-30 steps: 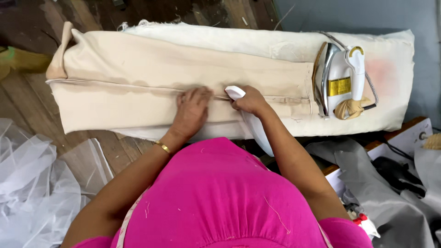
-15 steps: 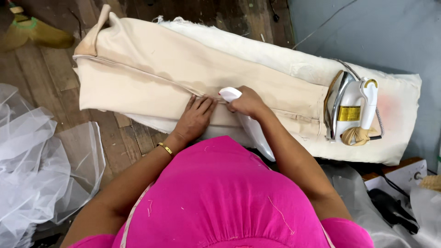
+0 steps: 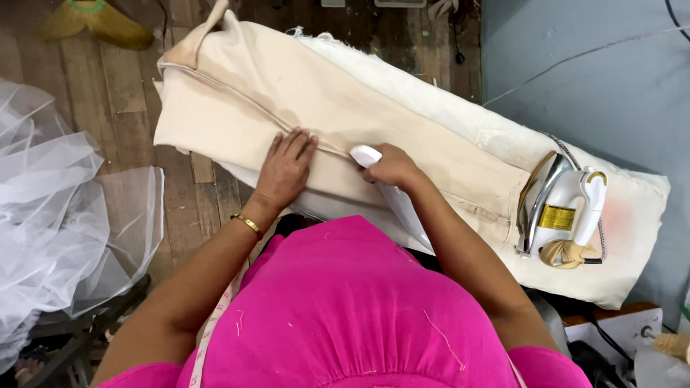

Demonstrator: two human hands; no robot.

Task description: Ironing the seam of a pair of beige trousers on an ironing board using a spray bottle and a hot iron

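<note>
A beige garment (image 3: 237, 100) lies along a padded ironing board (image 3: 625, 215), a long seam running down its middle. My left hand (image 3: 286, 167) rests flat on the cloth, fingers spread, just beside the seam. My right hand (image 3: 392, 169) is closed around a small white object (image 3: 365, 155), pressed to the seam a short way right of the left hand. A white and gold iron (image 3: 564, 212) stands on its heel at the board's right end, apart from both hands.
White tulle (image 3: 50, 208) is heaped at the left over the wooden floor (image 3: 115, 93). A measuring tape (image 3: 215, 316) hangs over my pink shirt. A grey wall (image 3: 596, 79) stands behind the board, and a white box (image 3: 618, 330) sits at the lower right.
The view has swung so the board now runs diagonally. Both hands have stayed on the seam, the left still flat, the right still holding the white object.
</note>
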